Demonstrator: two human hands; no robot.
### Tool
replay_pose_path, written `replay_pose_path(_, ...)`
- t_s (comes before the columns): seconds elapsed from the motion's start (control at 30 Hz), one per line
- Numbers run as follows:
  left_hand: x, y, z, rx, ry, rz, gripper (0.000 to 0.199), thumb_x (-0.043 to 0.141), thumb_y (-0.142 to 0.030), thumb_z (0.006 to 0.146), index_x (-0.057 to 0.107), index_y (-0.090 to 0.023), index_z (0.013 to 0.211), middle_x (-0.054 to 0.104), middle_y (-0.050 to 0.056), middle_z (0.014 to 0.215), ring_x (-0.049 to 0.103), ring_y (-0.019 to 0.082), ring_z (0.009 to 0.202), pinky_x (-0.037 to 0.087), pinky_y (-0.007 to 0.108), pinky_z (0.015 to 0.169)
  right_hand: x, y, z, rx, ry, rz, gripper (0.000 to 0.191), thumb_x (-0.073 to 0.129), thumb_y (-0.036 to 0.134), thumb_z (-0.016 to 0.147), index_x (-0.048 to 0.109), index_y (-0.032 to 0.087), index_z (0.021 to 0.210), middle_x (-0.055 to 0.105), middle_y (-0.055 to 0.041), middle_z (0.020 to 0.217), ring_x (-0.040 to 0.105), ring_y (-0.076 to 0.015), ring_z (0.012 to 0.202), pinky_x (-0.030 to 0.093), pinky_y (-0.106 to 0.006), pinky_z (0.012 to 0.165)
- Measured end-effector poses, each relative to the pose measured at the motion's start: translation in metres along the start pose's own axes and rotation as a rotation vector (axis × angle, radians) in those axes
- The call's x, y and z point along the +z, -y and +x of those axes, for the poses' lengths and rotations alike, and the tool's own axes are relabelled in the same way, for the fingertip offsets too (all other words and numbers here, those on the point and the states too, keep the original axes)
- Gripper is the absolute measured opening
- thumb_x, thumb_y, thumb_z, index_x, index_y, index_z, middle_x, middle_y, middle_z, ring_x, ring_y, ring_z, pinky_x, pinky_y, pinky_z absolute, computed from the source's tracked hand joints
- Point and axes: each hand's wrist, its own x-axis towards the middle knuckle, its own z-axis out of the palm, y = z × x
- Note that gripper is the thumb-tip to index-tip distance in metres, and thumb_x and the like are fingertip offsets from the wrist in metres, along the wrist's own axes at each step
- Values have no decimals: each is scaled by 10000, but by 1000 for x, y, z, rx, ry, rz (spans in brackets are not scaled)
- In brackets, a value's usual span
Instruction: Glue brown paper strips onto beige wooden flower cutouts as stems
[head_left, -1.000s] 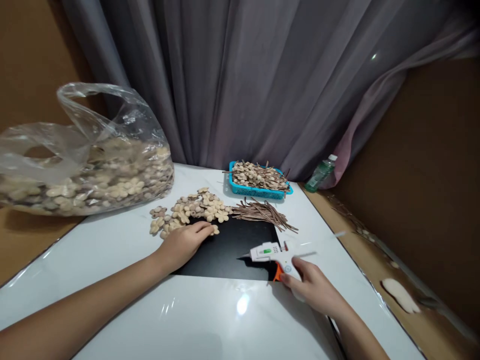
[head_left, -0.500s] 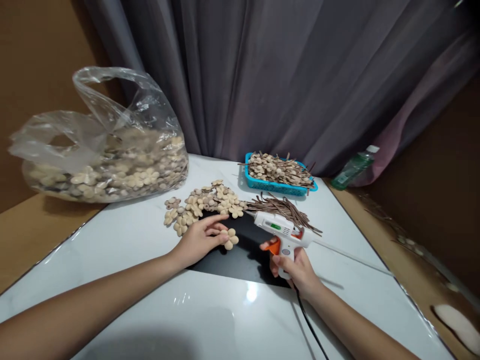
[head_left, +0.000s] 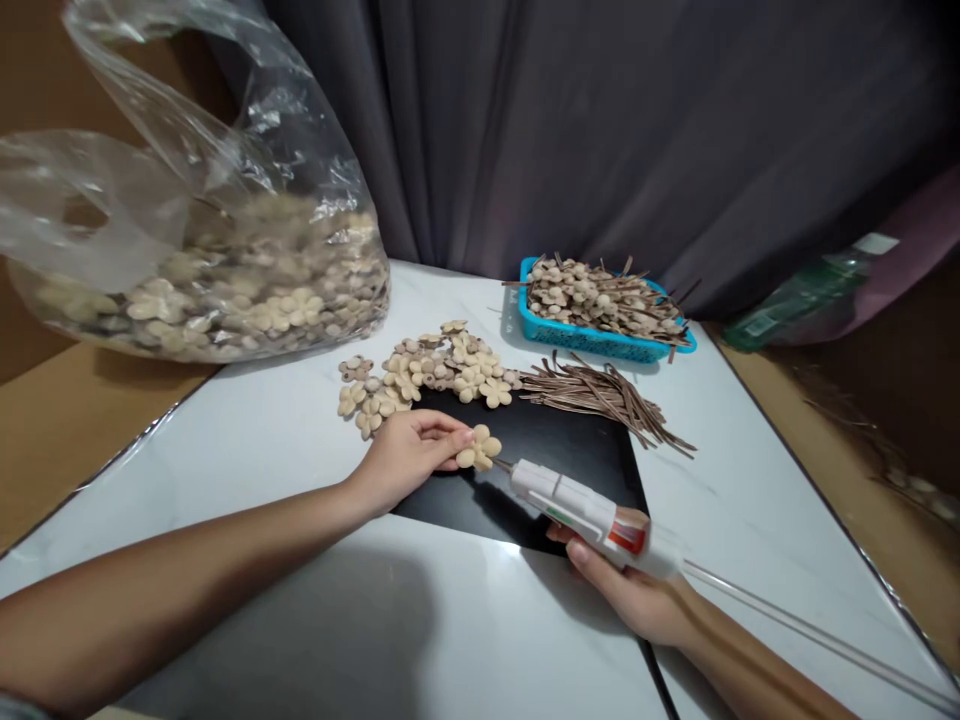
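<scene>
Between thumb and fingers, my left hand (head_left: 416, 450) pinches a cream flower piece (head_left: 480, 448) by its left petals. A white hot glue gun (head_left: 574, 505) is in the grip of my right hand (head_left: 630, 590), lying tilted on its side. Its metal nozzle points left and meets the flower's lower right edge; I cannot tell whether it touches. A long clear glue stick (head_left: 787, 620) runs out of the gun's back. Both hands are over a black board (head_left: 577, 440). Just beyond it lies a heap of cream and greyish flower pieces (head_left: 442, 370).
Brown strips (head_left: 607, 395) lie in a bundle right of the heap. Behind them stands a blue basket (head_left: 607, 340) filled with flowers and strips. A clear plastic bag (head_left: 285, 270) of flowers sits at the left. A green bottle (head_left: 810, 295) leans at the far right.
The glue gun has rolled onto its side, and its nozzle has come to the flower. My left hand has turned the flower toward it. The view has shifted closer.
</scene>
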Motion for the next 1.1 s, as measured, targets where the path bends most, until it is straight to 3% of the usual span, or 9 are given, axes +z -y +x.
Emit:
replay_pose_path(0.23,3,1,-2,42,2,-6,239,762,-353,676,703,-143,775,712,10,708,658,93,656,554,143,598,4,12,4,84,16,-89,229,506,344,849,637,170,779,622,-33,645,592,-150,542,486,-247,499)
replay_pose_path(1.1,3,1,-3,81,-14,58,287,741,-388,693,674,-117,758,691,35,687,644,106,634,562,179,575,5,14,4,42,11,-243,243,482,356,850,578,204,686,575,-12,584,557,-154,518,449,-275,502)
